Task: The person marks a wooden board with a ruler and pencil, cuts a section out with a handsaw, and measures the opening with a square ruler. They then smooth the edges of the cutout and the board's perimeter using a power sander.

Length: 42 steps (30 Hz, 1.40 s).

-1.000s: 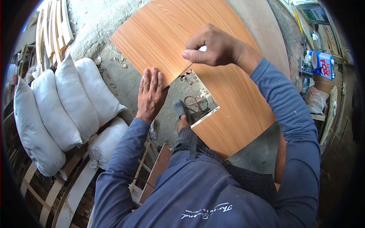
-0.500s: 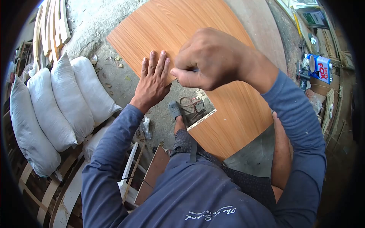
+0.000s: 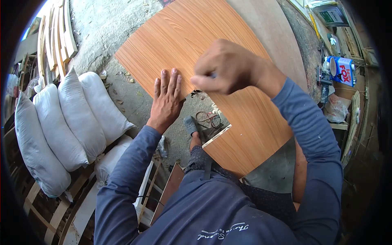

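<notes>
A wood-grain panel with a rectangular notch lies in front of me, its pale cut edge showing along the notch. My left hand rests flat on the panel beside the notch, fingers stretched out and holding nothing. My right hand is closed in a fist over the panel near the notch corner, thumb pointing left. Whatever it may grip is hidden by the fingers. Just below that thumb are small dark bits at the panel's edge; I cannot make out what they are.
White filled sacks lie at the left, with wooden strips behind them. A plain board sits beyond the panel. At the right are a blue-and-white FOX can and a plastic bag. Cords lie near my foot.
The view has shifted slightly. My right fist is lower and a little further left, and the dark bits now show below it. My left hand still lies flat on the panel.
</notes>
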Motion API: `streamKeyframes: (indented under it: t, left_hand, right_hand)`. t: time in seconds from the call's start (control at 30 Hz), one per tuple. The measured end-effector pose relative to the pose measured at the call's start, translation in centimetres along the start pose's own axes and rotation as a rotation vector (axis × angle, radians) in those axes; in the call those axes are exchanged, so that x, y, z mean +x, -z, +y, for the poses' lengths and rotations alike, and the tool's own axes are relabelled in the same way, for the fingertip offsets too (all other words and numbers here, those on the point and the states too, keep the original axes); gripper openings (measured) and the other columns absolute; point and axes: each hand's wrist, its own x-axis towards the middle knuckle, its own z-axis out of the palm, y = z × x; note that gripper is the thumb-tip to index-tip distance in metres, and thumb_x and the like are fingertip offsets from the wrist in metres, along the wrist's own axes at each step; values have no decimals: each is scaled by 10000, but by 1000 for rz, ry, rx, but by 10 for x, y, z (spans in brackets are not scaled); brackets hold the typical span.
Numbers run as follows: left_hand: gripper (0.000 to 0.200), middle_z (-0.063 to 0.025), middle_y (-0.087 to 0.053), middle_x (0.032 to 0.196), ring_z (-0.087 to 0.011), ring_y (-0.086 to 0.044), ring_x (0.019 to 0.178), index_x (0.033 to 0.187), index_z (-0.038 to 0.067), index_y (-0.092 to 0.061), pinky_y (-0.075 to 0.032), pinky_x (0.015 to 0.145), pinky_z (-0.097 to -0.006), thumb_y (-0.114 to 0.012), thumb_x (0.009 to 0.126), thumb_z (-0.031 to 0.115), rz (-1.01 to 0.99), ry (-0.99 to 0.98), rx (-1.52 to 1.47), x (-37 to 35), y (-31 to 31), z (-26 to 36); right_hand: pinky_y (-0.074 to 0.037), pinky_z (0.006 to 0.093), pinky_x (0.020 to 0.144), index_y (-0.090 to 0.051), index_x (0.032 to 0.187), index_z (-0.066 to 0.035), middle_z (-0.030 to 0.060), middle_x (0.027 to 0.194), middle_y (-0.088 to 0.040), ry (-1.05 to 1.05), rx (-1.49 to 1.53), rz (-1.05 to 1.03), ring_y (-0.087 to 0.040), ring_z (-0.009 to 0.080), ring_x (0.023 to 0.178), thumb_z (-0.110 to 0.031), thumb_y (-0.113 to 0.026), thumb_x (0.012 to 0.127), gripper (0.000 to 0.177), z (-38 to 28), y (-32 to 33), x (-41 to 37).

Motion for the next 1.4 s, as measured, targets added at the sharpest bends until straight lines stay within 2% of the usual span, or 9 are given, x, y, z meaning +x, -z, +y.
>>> streamKeyframes:
  t: [0.23,0.37,0.53,0.67,0.93,1.17,1.33,1.37,1.4]
  left_hand:
    - [856,-196,-228,1733,-419,-106,1630,1651,20,-249,-99,1314,-549,-682,967,299,80,52,46,0,-12,8]
    - [847,-155,-212,1752,-392,-125,1634,1664,44,-236,-120,1313,-539,-672,959,219,102,90,38,-8,-19,18]
    - [797,-173,-228,1741,-416,-124,1629,1631,15,-291,-123,1310,-553,-663,946,181,165,146,107,1,-21,28]
    - [717,-221,-303,1684,-451,-158,1610,1550,-25,-402,-139,1298,-576,-678,979,309,144,186,-72,2,-1,39]
    - [663,-100,-348,1706,-409,-256,1584,1557,74,-472,-212,1276,-550,-630,975,348,234,84,-11,0,-22,14]
    - [719,-77,-323,1714,-364,-284,1581,1591,105,-431,-264,1264,-555,-685,923,189,106,23,-66,-6,23,10]
    - [198,-142,-755,1135,-358,-725,1002,1128,62,-762,-567,879,-446,-696,952,125,133,292,-487,-36,55,47]
    - [193,-222,-720,1026,-417,-707,920,1094,44,-747,-562,801,-507,-665,970,168,113,303,-633,-38,39,56]
    - [294,-167,-759,1100,-313,-746,950,1194,47,-732,-570,867,-433,-627,1030,267,-76,386,-704,-33,25,61]
  right_hand:
    - [-452,404,504,-578,592,-34,129,527,-539,17,-17,69,-526,261,448,-224,-656,915,382,7,-3,-4]
    - [-471,414,540,-593,606,-27,161,573,-588,-202,87,99,-570,301,490,-236,-660,921,384,19,-4,-18]
    - [-464,425,543,-631,630,-21,162,567,-567,-62,-63,62,-566,310,498,-238,-683,922,368,-3,-5,-3]
    - [-461,436,531,-627,610,-37,173,563,-577,-121,-172,-47,-573,323,489,-261,-668,902,370,-27,-2,16]
    - [-566,436,580,-685,604,-54,156,580,-635,-67,-303,61,-664,327,546,-239,-632,849,312,-60,-35,30]
    - [-585,451,674,-746,727,-43,171,746,-735,-245,-335,-304,-732,328,712,-235,-649,826,237,-131,-93,11]
    - [-535,441,724,-734,766,-64,117,756,-723,-123,-122,-385,-715,295,749,-250,-654,843,217,-195,-138,-41]
    - [-532,441,716,-734,772,-62,116,755,-722,-122,-64,-426,-715,293,747,-253,-654,845,220,-202,-144,-45]
    - [-530,441,708,-734,779,-59,115,754,-721,-122,-8,-471,-716,291,744,-256,-654,847,224,-209,-148,-49]
